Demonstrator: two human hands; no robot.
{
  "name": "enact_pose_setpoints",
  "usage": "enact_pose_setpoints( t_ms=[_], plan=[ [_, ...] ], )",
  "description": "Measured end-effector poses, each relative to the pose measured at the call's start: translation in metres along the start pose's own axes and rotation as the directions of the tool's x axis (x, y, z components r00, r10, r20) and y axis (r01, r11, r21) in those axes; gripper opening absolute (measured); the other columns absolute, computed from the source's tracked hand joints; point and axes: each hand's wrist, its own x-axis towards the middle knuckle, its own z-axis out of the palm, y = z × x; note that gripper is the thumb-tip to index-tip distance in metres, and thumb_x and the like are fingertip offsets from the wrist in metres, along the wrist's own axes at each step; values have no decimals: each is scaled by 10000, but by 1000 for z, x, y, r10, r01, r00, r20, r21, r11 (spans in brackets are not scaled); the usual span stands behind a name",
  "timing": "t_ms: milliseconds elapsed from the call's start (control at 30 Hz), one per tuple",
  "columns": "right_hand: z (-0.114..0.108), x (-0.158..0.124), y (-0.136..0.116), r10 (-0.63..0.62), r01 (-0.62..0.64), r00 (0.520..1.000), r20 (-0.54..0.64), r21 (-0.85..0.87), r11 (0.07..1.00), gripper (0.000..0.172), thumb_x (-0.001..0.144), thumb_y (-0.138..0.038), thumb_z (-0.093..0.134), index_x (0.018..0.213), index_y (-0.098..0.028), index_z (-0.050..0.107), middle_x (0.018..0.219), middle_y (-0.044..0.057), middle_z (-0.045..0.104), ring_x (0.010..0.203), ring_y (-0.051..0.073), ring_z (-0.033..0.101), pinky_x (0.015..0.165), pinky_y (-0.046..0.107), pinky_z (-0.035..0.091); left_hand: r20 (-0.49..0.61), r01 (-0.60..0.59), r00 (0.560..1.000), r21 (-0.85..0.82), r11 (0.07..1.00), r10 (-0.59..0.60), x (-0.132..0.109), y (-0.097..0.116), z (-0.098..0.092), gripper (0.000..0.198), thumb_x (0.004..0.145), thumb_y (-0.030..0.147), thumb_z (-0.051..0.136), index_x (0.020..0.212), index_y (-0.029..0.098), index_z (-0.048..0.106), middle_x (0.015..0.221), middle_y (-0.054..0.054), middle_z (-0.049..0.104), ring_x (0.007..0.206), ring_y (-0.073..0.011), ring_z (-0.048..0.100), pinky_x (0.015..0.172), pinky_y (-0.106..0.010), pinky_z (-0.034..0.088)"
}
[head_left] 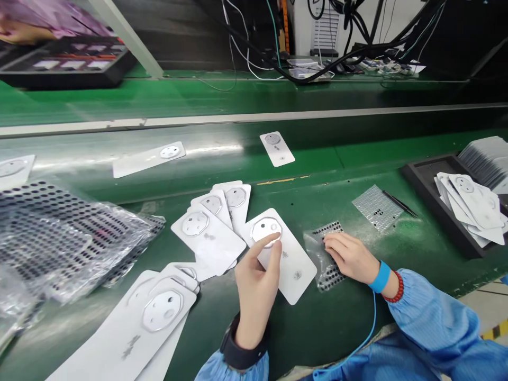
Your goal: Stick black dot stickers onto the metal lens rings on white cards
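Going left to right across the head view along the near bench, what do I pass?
Plastic bag of black-dotted sheets → left hand on a white card → right hand → black tweezers → black tray

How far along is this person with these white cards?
Done: many white cards lie spread out, discs already on them, more in the tray. In hand: the left hand touches one card's disc; the right hand rests on a dotted sheet bag. Left: fuller bags of dotted sheets, apparently.
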Motion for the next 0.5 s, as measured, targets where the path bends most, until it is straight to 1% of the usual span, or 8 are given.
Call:
enact_pose_setpoints(
  t_ms=[67,167,200,267,300,333,433,500],
  plan=[
    [-1,-4,0,-4,4,1000,24,-20,1000,156,960,-96,408,963,-161,550,1073,155,690,981,232,678,812,372,570,-69,-24,997,-21,999,22,-2,1,-2,227,805,360,630,887,188,755,844,-55,750,728,-219,671,597,-289,498],
    [-12,-6,-4,90,-103,990,105,129,986,125,969,-121,424,934,-187,524,1150,145,686,1102,233,663,838,344,564,-51,-54,997,-73,996,50,-8,1,1,257,824,347,634,993,180,732,663,-14,664,573,-172,607,526,-266,470],
    [-17,-4,-7,134,-152,985,106,183,971,125,971,-128,433,917,-197,522,1150,129,687,1122,224,655,852,332,558,-23,-56,998,-115,992,54,-11,1,4,376,829,344,641,1164,176,669,621,8,629,520,-156,577,497,-256,458],
    [-30,1,-16,216,-217,976,33,263,940,126,962,-134,462,885,-206,531,1141,105,679,1109,204,651,884,323,539,58,-37,997,-229,973,52,-18,1,9,731,845,340,646,1484,185,326,626,35,618,472,-138,550,475,-241,456],
    [-35,6,-22,243,-225,969,-33,282,933,124,951,-131,483,871,-206,540,1136,101,668,1090,200,647,898,328,528,112,-16,992,-278,960,49,-21,1,11,833,855,341,642,1529,192,177,663,30,639,485,-138,562,490,-241,472],
    [-39,11,-28,250,-212,963,-101,287,934,118,936,-124,503,861,-202,550,1129,100,652,1071,200,639,908,339,518,172,7,984,-304,953,48,-24,1,13,834,865,345,634,1528,194,151,703,17,660,516,-141,583,517,-244,491],
    [-41,29,-48,153,-97,960,-236,231,968,106,902,-97,532,867,-190,571,1100,105,602,1032,207,599,929,384,492,335,19,940,-259,966,71,-32,1,16,412,889,350,594,1257,171,550,753,-17,681,625,-158,629,598,-246,518],
    [-35,38,-56,71,-21,961,-267,184,983,115,896,-79,523,878,-183,569,1092,107,583,1018,209,578,953,420,474,384,-26,917,-221,975,111,-34,2,17,242,890,324,585,1060,165,656,757,-20,684,660,-158,635,602,-230,510]
  ],
)
